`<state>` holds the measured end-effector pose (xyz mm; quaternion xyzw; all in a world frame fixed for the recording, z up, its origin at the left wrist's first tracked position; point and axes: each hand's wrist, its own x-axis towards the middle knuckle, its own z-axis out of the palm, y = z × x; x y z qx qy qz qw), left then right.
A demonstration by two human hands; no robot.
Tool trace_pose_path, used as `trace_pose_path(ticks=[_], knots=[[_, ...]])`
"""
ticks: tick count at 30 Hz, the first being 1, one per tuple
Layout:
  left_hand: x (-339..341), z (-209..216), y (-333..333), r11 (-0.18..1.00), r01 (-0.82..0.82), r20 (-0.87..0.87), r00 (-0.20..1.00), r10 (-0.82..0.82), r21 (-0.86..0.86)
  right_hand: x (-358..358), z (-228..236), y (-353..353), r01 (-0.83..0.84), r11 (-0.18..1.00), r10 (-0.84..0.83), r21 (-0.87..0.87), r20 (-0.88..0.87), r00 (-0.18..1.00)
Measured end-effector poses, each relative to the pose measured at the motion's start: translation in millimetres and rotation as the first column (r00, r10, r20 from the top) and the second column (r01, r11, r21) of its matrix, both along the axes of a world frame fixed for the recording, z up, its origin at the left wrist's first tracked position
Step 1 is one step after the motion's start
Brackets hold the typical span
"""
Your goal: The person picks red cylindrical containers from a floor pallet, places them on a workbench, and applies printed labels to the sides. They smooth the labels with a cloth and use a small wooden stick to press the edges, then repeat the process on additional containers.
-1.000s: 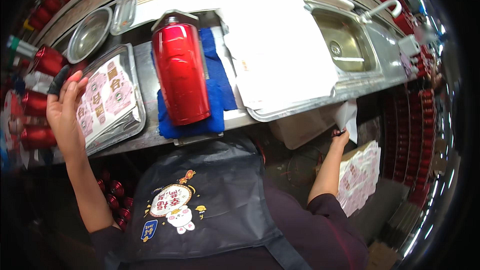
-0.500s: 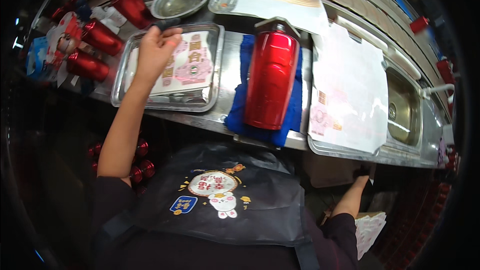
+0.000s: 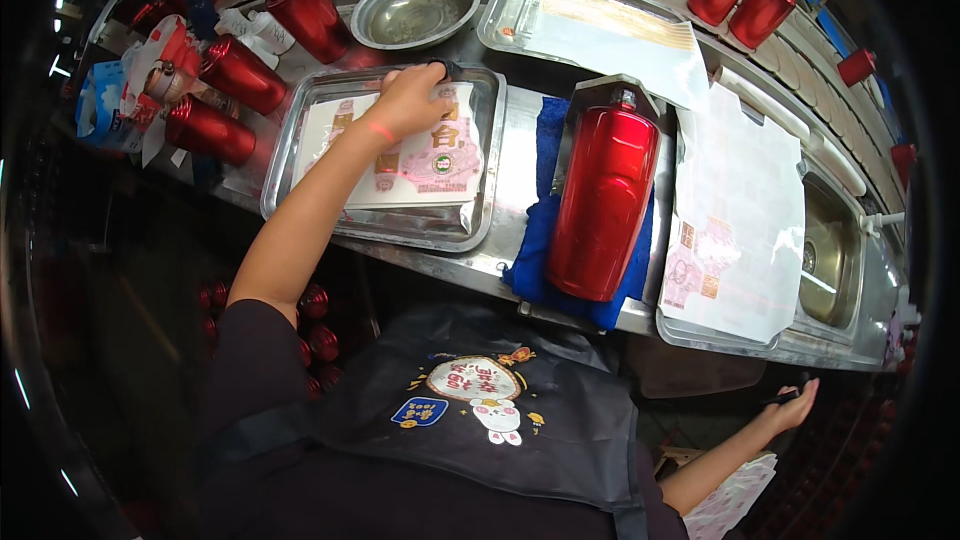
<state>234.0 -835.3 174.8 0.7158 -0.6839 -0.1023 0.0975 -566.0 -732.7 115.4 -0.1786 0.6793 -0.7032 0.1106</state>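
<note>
My left hand (image 3: pixel 408 105) rests over a stack of pink-and-gold printed sheets (image 3: pixel 443 162) lying in a shallow metal tray (image 3: pixel 458 240). Its fingers are bent but apart near the sheets' far edge, with a black covering on one fingertip. Out to the lower right, below the counter's edge, my right hand (image 3: pixel 797 408) is open, fingers spread, also with something black at a finger. Between the two hands a glossy red bottle (image 3: pixel 604 200) lies on its side over a blue cloth (image 3: pixel 547 240), its neck pointing away from me.
A round metal bowl (image 3: pixel 418 35) stands behind the tray. Several red bottles, one of them here (image 3: pixel 308 18), stand at the left. Another tray (image 3: pixel 510 25) holds sheets at the back. Large printed sheets (image 3: pixel 735 230) lie at right, beside a sink (image 3: pixel 828 270).
My left hand has come down farther right over the printed sheets. My right hand has moved outward, fingers now spread. The whole view has shifted, so the counter sits lower and farther right.
</note>
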Motion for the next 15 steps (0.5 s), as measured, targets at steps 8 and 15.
trace_pose_path(ticks=[8, 15], knots=[[3.2, -0.3, -18.9, 0.986, -0.130, -0.482, 0.861, 0.163, 0.102, 219.2, 129.2, -69.6, -0.563, 0.826, 0.547, 0.021, -0.267, 0.793], [4.2, -7.5, -32.5, 0.990, -0.094, -0.578, 0.804, 0.140, 0.108, 294.0, 116.1, -82.9, -0.776, 0.624, 0.774, 0.094, -0.211, 0.597]])
